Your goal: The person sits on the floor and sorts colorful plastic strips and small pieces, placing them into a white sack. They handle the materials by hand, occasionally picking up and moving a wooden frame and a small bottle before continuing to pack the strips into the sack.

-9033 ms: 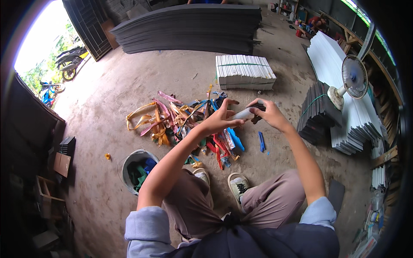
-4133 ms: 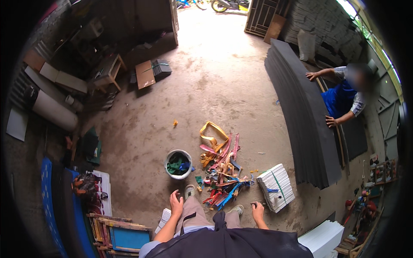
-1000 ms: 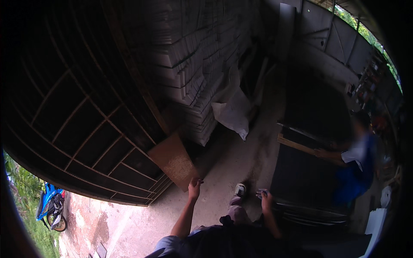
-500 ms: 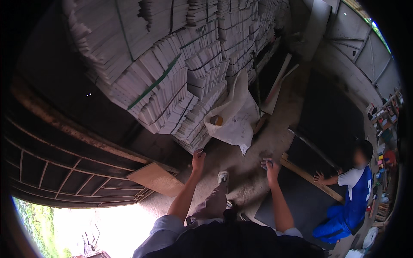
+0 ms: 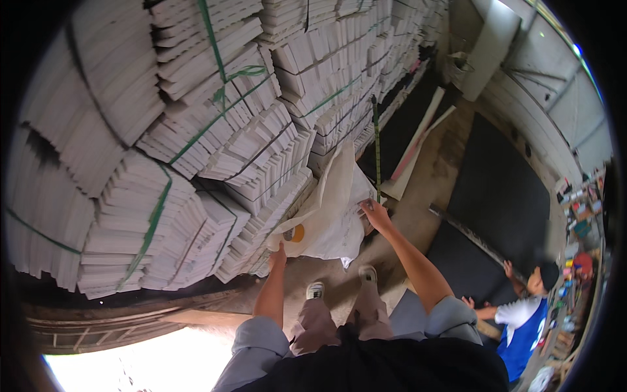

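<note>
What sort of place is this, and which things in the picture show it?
Probably a workshop or storage shed: strapped white bundles are stacked high on the left, a large black sheet lies near a co-worker, and small items crowd the right.

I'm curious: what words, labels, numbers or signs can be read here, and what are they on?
None can be read with confidence, so there is nothing to quote.
White sack: faint dark marks, too blurred to read.
Co-worker's blue shirt: a white mark, turned partly away; not readable as a whole.
Small items along the right wall: too small to tell.
Bundled white sheets: no lettering I can make out.
</note>
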Demonstrator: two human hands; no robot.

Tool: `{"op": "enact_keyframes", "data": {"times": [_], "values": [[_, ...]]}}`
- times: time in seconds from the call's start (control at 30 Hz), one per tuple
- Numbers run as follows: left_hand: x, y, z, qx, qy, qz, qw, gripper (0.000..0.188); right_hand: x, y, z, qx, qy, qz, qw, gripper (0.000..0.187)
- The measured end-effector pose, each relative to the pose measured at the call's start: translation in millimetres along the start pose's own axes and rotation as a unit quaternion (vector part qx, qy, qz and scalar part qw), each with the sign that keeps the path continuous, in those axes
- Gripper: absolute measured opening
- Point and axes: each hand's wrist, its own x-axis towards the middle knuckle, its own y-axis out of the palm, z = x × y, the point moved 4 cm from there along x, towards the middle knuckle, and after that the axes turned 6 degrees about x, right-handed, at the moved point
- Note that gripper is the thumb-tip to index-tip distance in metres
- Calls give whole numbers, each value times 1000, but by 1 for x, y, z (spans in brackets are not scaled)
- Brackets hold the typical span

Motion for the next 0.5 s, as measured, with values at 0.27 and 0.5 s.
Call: {"op": "enact_keyframes", "data": {"times": [0.27,0.5], "values": [[-100,43,-18,34,9,-146,989,45,114,-49,-46,-200,101,112,968,66],[-222,-18,-56,23,137,-239,961,47,149,-29,-27,0,195,117,974,74]]}}
